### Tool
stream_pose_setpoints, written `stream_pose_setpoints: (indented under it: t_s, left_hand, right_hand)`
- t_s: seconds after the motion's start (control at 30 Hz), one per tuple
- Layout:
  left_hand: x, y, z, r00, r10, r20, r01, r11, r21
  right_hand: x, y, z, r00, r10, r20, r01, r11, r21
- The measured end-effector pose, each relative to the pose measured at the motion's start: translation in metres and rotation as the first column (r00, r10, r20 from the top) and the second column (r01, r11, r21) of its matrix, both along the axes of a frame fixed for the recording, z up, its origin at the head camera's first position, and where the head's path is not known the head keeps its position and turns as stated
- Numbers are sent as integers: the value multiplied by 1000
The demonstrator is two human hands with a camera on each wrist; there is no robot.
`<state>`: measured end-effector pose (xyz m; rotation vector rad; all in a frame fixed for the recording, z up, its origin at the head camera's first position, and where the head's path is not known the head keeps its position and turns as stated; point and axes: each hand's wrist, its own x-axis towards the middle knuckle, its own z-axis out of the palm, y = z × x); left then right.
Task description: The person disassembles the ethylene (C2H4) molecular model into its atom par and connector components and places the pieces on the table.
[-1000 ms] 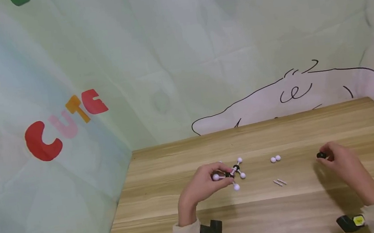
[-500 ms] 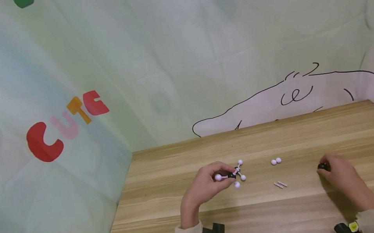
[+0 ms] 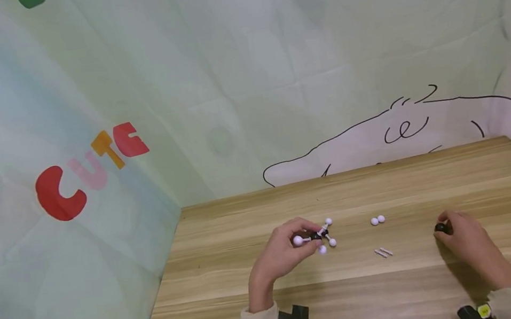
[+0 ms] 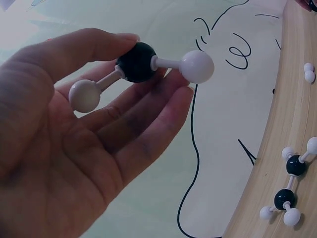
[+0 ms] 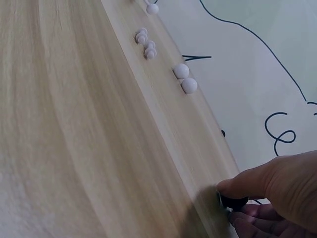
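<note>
My left hand [image 3: 284,247] pinches the black ball [image 4: 137,62] of a small molecular model piece, which carries a white ball on a stick at either side. Behind it in the head view, and apart in the left wrist view, a larger molecular model [image 4: 291,183] rests on the table; it has two joined black balls with white balls on sticks. At the right, my right hand [image 3: 468,239] holds a black ball [image 3: 440,228] between thumb and fingers, close over the tabletop. The fingers partly cover that ball in the right wrist view.
Between the hands, two white balls [image 3: 377,220] lie side by side on the wooden table [image 3: 234,291]. Nearer me are two short white connector sticks [image 3: 383,252]. A printed cloth backdrop [image 3: 235,76] rises behind the table's far edge.
My right hand has come down and slightly toward me with the black ball, then stayed there. The left hand has shifted only slightly, still holding its model piece.
</note>
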<state>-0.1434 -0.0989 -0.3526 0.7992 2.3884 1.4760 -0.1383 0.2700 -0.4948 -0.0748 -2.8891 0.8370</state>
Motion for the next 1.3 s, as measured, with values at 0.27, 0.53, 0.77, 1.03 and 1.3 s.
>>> stream_pose_setpoints:
  t_s: [0.27,0.53,0.77,1.03,1.3]
  left_hand:
    - [-15,-3,-27,995,101,26,-103,992,68]
    - [-15,-2,-31,998,63,-16,-60,988,141]
    - [-15,4,-32,998,-22,-51,31,984,175]
    - [-13,12,-31,997,-71,-30,75,980,182]
    - [-10,20,-30,995,-99,6,97,983,157]
  right_hand:
    - [0,0,-1,1000,5,8,-5,1000,-8]
    - [3,-4,25,999,24,30,-24,1000,-13]
    - [11,-42,76,971,69,-227,-87,994,-71]
    - [23,-99,106,908,228,-351,-313,927,-206]
    - [31,-128,106,889,346,-302,-444,812,-379]
